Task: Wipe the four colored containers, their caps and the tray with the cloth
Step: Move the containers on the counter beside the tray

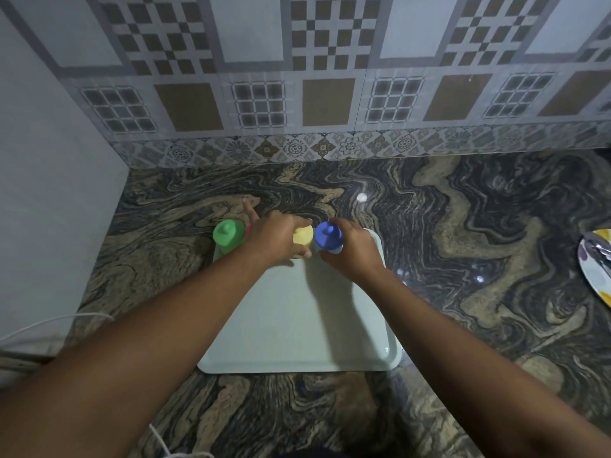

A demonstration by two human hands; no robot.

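A pale green tray (297,325) lies on the marble counter. Along its far edge stand a green-capped container (228,238), a yellow-capped container (303,235) and a blue-capped container (327,238). A sliver of red (248,229) shows behind my left hand, next to the green one. My left hand (277,239) grips the yellow-capped container, with one finger pointing away over the counter. My right hand (355,256) grips the blue-capped container from the right. No cloth is in view.
A tiled wall rises behind the counter, and a plain white wall (49,193) closes the left side. A patterned plate (595,266) sits at the right edge. A white cord (49,322) runs along the left, and another lies near the bottom.
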